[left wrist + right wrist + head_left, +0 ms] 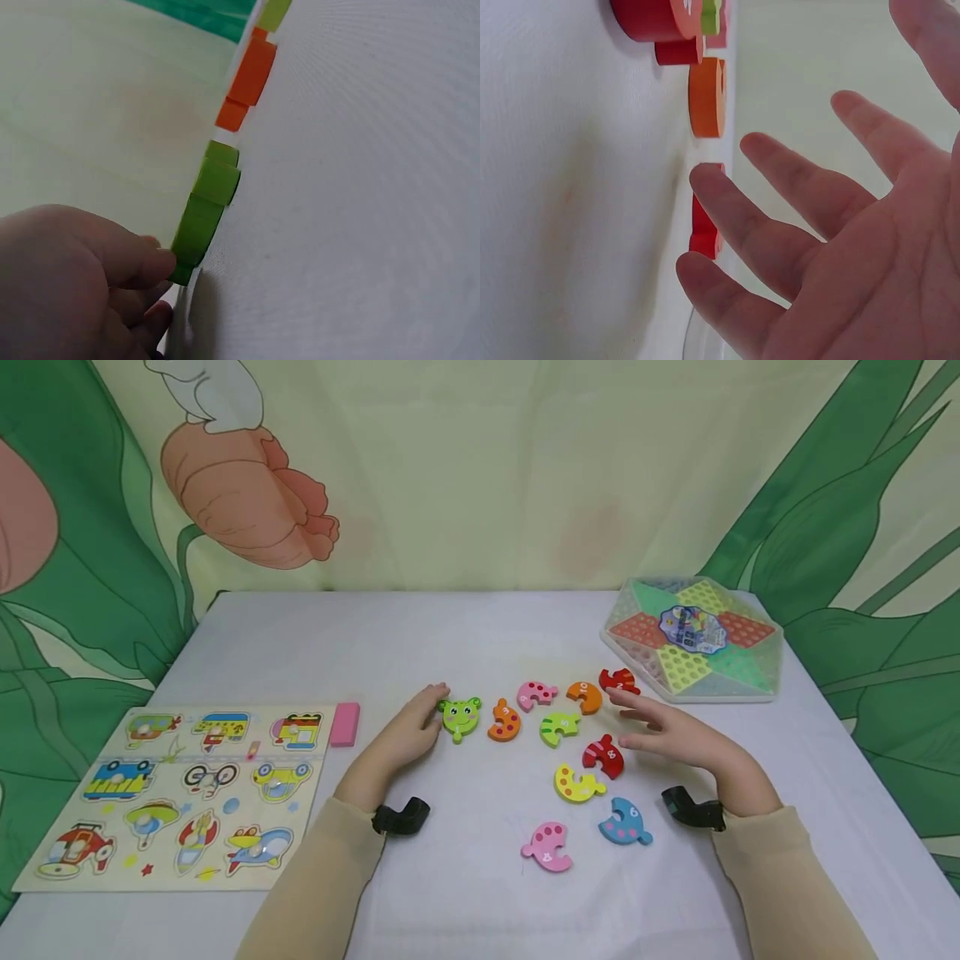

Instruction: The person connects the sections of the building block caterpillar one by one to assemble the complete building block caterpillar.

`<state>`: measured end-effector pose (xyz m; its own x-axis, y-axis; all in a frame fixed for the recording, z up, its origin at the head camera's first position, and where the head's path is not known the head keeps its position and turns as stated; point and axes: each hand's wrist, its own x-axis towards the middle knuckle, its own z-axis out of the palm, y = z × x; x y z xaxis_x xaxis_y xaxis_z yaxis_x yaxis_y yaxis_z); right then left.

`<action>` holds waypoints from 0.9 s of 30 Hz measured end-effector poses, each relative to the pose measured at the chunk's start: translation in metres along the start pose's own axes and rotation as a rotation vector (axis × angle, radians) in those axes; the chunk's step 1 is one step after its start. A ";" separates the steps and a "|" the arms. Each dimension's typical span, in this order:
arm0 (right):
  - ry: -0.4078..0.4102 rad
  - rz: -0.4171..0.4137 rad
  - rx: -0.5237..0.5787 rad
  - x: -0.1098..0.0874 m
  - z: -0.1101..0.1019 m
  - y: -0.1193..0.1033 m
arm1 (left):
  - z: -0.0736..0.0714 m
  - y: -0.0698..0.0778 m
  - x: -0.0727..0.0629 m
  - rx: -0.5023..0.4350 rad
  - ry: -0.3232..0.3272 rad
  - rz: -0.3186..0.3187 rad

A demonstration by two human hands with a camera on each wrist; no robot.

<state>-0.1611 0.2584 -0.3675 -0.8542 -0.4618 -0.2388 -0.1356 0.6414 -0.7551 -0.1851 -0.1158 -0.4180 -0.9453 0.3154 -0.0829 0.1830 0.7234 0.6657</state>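
At the table's middle, my left hand (405,727) pinches the edge of a green animal-head puzzle piece (460,717), which has a smiling face and lies flat. In the left wrist view the thumb and fingertips are at the end of that green piece (199,225). An orange spotted piece (504,723) lies just right of it. My right hand (671,731) hovers with spread fingers and holds nothing. Beneath and beside its fingertips are a red striped piece (619,680), an orange numbered piece (583,698) and a red piece with an 8 (606,758).
Between the arms lie pink (536,695), green (557,731), yellow (576,787), blue (624,825) and another pink piece (549,849). A vehicle puzzle board (176,802) is at left, beside a pink block (344,725). A hexagonal game box (693,643) stands back right.
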 end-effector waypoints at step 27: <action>-0.016 0.052 -0.032 0.000 0.000 0.006 | -0.001 0.001 0.000 0.071 -0.030 -0.012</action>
<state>-0.1618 0.2622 -0.3720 -0.8522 -0.4374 -0.2871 -0.1076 0.6835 -0.7220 -0.1854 -0.1161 -0.4165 -0.9393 0.3239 -0.1131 0.1916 0.7689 0.6100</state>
